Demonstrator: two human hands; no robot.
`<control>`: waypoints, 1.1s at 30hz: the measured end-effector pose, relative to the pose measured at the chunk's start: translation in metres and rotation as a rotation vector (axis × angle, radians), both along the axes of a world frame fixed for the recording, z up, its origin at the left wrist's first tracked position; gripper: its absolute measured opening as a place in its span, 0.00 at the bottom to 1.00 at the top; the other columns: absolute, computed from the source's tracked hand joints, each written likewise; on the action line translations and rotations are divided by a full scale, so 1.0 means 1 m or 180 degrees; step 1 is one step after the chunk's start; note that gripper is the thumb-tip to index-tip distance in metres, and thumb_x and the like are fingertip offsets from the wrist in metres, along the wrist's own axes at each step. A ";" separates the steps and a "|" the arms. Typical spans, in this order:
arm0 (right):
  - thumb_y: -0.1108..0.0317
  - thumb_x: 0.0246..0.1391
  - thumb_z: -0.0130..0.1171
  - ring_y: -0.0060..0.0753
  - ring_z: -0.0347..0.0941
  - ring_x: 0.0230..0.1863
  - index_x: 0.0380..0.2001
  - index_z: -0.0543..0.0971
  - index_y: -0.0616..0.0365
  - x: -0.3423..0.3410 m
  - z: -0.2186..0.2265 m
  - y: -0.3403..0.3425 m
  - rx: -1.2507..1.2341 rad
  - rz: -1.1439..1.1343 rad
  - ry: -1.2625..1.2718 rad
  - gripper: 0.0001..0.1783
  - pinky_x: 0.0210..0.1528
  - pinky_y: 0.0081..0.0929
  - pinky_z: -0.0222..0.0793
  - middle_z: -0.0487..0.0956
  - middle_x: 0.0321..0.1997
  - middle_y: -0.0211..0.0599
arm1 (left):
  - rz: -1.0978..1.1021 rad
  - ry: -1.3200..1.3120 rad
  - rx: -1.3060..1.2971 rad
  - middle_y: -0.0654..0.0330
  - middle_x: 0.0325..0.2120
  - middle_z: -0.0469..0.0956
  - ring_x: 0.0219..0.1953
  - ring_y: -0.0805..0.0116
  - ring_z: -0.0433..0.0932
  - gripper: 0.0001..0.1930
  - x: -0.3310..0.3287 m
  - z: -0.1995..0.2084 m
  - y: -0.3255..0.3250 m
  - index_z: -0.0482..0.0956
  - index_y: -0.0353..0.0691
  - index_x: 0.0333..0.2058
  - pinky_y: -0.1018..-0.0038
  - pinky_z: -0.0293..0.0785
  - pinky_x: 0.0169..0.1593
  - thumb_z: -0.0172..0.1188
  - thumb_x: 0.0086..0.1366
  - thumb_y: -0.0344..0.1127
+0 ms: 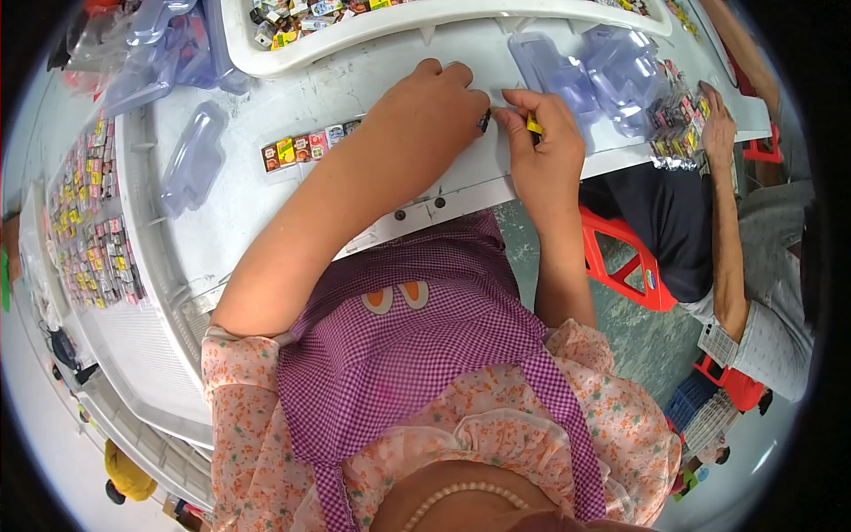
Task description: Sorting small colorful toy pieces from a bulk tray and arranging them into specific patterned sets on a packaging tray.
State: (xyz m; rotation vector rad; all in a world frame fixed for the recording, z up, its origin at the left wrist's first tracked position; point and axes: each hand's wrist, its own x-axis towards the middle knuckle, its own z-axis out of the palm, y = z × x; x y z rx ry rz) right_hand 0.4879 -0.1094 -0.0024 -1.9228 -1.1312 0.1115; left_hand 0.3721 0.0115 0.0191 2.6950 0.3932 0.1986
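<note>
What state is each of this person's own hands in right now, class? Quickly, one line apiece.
Left hand: closed, a small dark piece at its fingertips.
Right hand: curled closed, holding a small yellow piece.

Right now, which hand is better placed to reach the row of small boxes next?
Probably the left hand: it is nearer the row of small boxes; the right hand, holding a yellow piece, sits farther right.

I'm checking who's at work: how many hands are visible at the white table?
3: the person's left hand and right hand, plus a co-worker's hand at the right. Others may be hidden.
</note>
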 end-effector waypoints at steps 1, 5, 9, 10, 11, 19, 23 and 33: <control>0.78 0.49 0.63 0.28 0.73 0.31 0.37 0.79 0.61 0.000 -0.001 0.000 0.0003 0.0001 0.0002 0.10 0.36 0.22 0.69 0.76 0.32 0.36 | -0.0108 -0.0160 0.0075 0.57 0.36 0.73 0.42 0.58 0.73 0.11 0.000 -0.002 0.002 0.78 0.39 0.38 0.68 0.73 0.46 0.62 0.55 0.34; 0.78 0.50 0.62 0.28 0.74 0.32 0.36 0.79 0.61 0.001 -0.001 -0.001 0.0055 0.0006 -0.0030 0.09 0.36 0.21 0.69 0.76 0.32 0.36 | -0.0215 -0.0442 0.0085 0.57 0.35 0.74 0.41 0.60 0.74 0.08 -0.001 -0.004 0.003 0.79 0.38 0.34 0.70 0.75 0.45 0.62 0.56 0.34; 0.77 0.50 0.62 0.28 0.74 0.32 0.36 0.79 0.61 0.001 -0.004 -0.001 0.0061 -0.0014 -0.0062 0.08 0.36 0.22 0.69 0.76 0.32 0.36 | -0.0309 -0.0547 0.0281 0.57 0.34 0.74 0.41 0.60 0.74 0.08 -0.004 -0.008 0.000 0.78 0.38 0.34 0.70 0.75 0.44 0.62 0.56 0.33; 0.77 0.50 0.62 0.28 0.74 0.32 0.36 0.79 0.61 0.000 -0.003 -0.001 0.0063 -0.0011 -0.0061 0.08 0.36 0.22 0.69 0.76 0.32 0.36 | -0.0328 -0.0574 0.0156 0.57 0.35 0.74 0.41 0.59 0.74 0.08 -0.004 -0.007 0.001 0.78 0.38 0.34 0.69 0.75 0.44 0.61 0.56 0.33; 0.77 0.50 0.62 0.29 0.74 0.32 0.35 0.79 0.61 -0.001 -0.001 -0.001 0.0058 -0.0045 -0.0047 0.08 0.36 0.22 0.69 0.76 0.32 0.36 | -0.0339 -0.0598 0.0033 0.57 0.35 0.74 0.42 0.59 0.74 0.08 -0.005 -0.006 0.002 0.78 0.37 0.34 0.68 0.75 0.44 0.61 0.56 0.33; 0.75 0.50 0.63 0.31 0.72 0.31 0.35 0.79 0.60 -0.002 0.000 0.001 0.0028 -0.0011 -0.0070 0.07 0.36 0.23 0.68 0.76 0.31 0.36 | 0.0032 -0.0672 -0.1095 0.57 0.37 0.76 0.34 0.61 0.77 0.13 -0.018 0.010 0.018 0.79 0.37 0.41 0.71 0.74 0.38 0.64 0.55 0.32; 0.75 0.50 0.63 0.28 0.71 0.30 0.35 0.79 0.60 0.002 -0.004 -0.001 0.0115 0.0044 -0.0186 0.07 0.35 0.22 0.67 0.76 0.30 0.35 | 0.0282 -0.0903 -0.1323 0.61 0.33 0.76 0.30 0.73 0.76 0.15 -0.042 0.029 0.029 0.80 0.36 0.41 0.77 0.73 0.33 0.67 0.53 0.29; 0.74 0.51 0.62 0.29 0.70 0.30 0.34 0.79 0.62 -0.001 -0.002 0.002 0.0036 0.0013 -0.0086 0.06 0.33 0.22 0.66 0.74 0.29 0.35 | 0.1051 -0.0408 -0.1033 0.57 0.29 0.74 0.29 0.59 0.73 0.14 -0.127 0.025 0.019 0.79 0.36 0.39 0.69 0.71 0.34 0.65 0.53 0.30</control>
